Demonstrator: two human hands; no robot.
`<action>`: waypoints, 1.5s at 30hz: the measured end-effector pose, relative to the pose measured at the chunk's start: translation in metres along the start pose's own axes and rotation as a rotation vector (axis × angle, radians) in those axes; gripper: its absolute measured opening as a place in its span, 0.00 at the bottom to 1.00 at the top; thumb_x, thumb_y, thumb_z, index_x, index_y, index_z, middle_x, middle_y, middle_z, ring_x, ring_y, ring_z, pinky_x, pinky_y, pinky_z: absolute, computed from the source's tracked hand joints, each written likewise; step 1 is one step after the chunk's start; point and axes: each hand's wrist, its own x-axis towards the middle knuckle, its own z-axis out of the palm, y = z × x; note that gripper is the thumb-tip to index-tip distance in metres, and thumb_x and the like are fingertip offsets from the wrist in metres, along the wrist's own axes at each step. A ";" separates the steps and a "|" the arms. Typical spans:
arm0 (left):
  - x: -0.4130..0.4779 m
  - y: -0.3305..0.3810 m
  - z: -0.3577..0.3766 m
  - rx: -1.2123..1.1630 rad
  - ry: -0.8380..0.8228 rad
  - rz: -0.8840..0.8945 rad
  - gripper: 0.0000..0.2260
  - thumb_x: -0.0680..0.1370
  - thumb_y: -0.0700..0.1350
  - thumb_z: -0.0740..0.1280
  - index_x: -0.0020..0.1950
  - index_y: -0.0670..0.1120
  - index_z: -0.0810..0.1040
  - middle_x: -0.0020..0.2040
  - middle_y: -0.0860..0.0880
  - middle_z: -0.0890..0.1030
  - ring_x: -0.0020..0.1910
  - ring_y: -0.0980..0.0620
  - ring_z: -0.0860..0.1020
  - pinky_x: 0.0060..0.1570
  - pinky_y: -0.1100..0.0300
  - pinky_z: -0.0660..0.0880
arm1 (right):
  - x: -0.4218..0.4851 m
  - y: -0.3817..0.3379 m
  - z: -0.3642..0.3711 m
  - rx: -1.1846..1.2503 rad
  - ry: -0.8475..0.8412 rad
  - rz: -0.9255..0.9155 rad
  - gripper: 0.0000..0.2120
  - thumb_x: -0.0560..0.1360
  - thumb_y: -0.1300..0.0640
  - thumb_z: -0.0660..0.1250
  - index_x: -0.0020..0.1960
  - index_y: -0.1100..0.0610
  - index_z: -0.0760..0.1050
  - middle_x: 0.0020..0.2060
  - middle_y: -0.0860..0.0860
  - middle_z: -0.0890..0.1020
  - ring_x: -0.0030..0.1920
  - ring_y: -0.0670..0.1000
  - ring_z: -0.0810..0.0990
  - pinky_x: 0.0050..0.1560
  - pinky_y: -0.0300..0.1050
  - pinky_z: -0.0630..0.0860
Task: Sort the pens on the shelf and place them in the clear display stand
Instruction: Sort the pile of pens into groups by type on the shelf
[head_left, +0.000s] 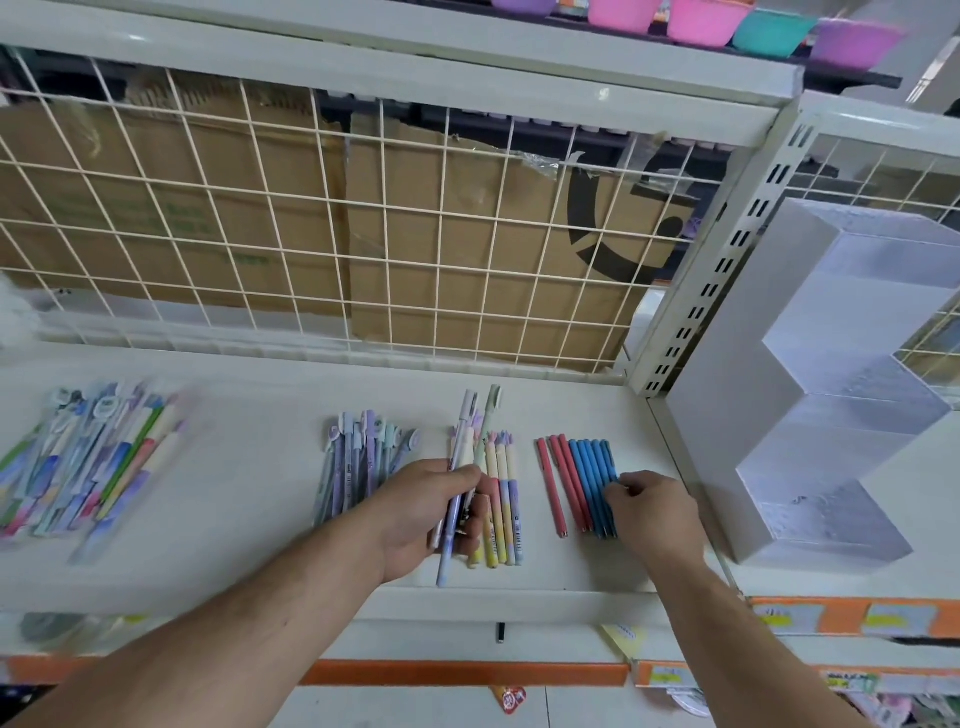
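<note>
On the white shelf (249, 519) lie sorted groups of pens. My left hand (426, 514) grips two long pastel pens (467, 441) that stick up past its fingers. Under and beside it lies a row of yellow-pink-blue pens (506, 499). Red pens (558, 483) and blue pens (592, 473) lie side by side to the right. My right hand (652, 512) has its fingertips curled on the rightmost blue pens. A purple-and-teal pen group (358, 457) lies left of my left hand. The stepped clear display stand (831, 415) stands at the right, with no pens visible in it.
A blurred mixed heap of pens (88, 462) lies at the shelf's far left. A white wire grid (363, 234) with cardboard behind it backs the shelf. A slotted metal upright (727, 249) separates the shelf from the stand's bay. Coloured bowls (706, 21) sit on the upper shelf.
</note>
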 end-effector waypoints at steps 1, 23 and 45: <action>-0.002 0.000 -0.001 -0.011 -0.008 -0.001 0.10 0.83 0.42 0.61 0.49 0.39 0.79 0.35 0.44 0.77 0.31 0.48 0.73 0.31 0.57 0.74 | -0.003 -0.002 0.000 -0.014 0.027 -0.009 0.12 0.78 0.58 0.63 0.58 0.59 0.81 0.50 0.55 0.84 0.46 0.57 0.82 0.44 0.51 0.79; -0.042 -0.007 -0.065 0.026 -0.116 -0.015 0.12 0.84 0.44 0.60 0.54 0.38 0.79 0.43 0.41 0.83 0.39 0.44 0.83 0.33 0.56 0.79 | -0.105 -0.118 0.060 0.650 -0.486 -0.086 0.08 0.78 0.60 0.69 0.43 0.63 0.76 0.28 0.54 0.77 0.24 0.48 0.69 0.24 0.38 0.63; -0.046 -0.002 -0.146 -0.147 0.133 -0.024 0.11 0.77 0.38 0.63 0.52 0.31 0.80 0.34 0.42 0.78 0.30 0.48 0.71 0.27 0.59 0.68 | -0.110 -0.161 0.125 0.120 -0.317 -0.282 0.07 0.77 0.55 0.69 0.46 0.59 0.80 0.36 0.53 0.83 0.27 0.44 0.75 0.25 0.30 0.68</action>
